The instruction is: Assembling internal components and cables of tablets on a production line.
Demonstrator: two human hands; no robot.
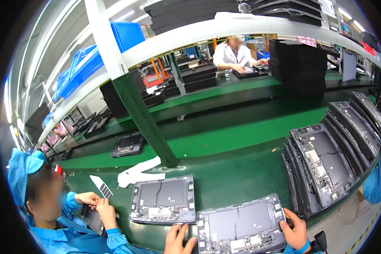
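An open grey laptop base [241, 224] with a dark battery and circuit boards lies at the near edge of the green bench. My right hand [295, 230] grips its right edge. My left hand [178, 241] rests with fingers spread at its left edge, touching the bench beside it. A second open laptop base [164, 199] lies just left of the first, overlapping its corner, with no hand on it.
Stacks of open laptop bases [321, 165] lean in a row at the right. A green post [144, 118] rises from the bench. White paper scraps [137, 173] lie by it. A co-worker in blue [51, 203] at left handles a dark part; another in white [235, 55] works far behind.
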